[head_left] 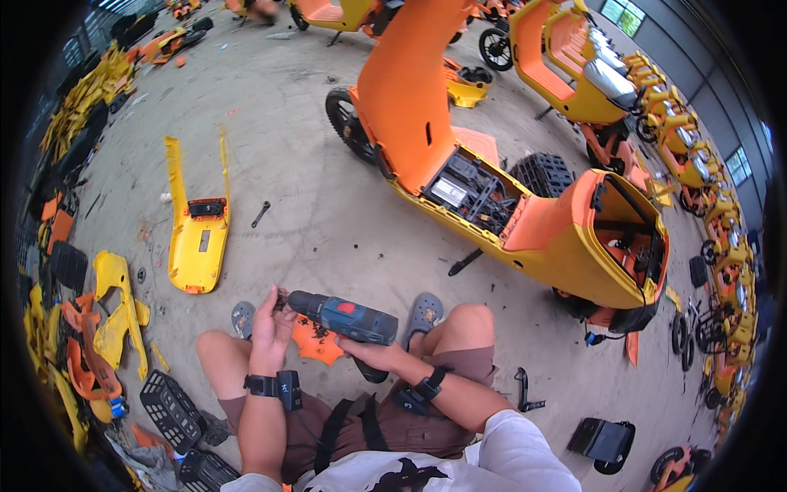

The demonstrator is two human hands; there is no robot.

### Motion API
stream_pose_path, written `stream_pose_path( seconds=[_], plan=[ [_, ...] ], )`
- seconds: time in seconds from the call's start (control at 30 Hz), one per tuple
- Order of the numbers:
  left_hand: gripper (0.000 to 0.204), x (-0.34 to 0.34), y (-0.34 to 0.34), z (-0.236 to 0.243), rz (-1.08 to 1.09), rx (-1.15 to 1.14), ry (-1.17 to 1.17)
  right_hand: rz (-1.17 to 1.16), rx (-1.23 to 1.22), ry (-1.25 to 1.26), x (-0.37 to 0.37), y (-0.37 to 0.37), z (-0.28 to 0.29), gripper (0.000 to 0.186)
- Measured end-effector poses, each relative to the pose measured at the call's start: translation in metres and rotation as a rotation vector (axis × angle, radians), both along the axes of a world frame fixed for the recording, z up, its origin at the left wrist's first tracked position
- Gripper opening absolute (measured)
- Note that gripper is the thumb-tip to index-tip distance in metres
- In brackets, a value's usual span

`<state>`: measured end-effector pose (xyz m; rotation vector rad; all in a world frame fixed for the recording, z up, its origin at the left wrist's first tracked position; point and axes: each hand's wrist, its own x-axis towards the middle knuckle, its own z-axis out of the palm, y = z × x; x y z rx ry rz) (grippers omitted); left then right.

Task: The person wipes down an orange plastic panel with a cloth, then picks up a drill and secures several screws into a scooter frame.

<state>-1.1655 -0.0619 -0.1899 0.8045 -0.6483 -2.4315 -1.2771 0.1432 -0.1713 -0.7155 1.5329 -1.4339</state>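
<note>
Lower center: right hand [373, 354] wrapped tight round the grip of a drill [352, 318]. Hand hides most of the grip, dark base shows below. Drill nose points left. Left hand [269, 324] raised at the nose, fingertips near small dark bits; can't tell if they're closed on the chuck or on loose parts. Under the drill: orange part [320, 351], upper edge covered. Lower left: black crate [174, 412]. Left of center: yellow panel [195, 258] on the floor [287, 246], wrench [261, 215] to its right. Upper center to right: orange-yellow scooter [411, 107], top cut off by frame edge; innards of its open bay hard to separate. Far right: scooter row [680, 152], overlapping, bent by the fisheye, can't count.
</note>
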Motion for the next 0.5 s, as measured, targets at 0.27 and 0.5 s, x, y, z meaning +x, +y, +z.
stream_pose_path(
  seconds=[0.27, 0.5],
  plan=[
    [0.02, -0.003, 0.005, 0.009, 0.027, -0.117, -0.101, -0.052, -0.128, 0.083, 0.004, -0.003, -0.006, 0.017],
    [0.022, 0.002, -0.001, -0.003, -0.005, -0.211, -0.123, -0.072, -0.121, -0.06, 0.001, -0.003, -0.016, 0.017]
  ],
)
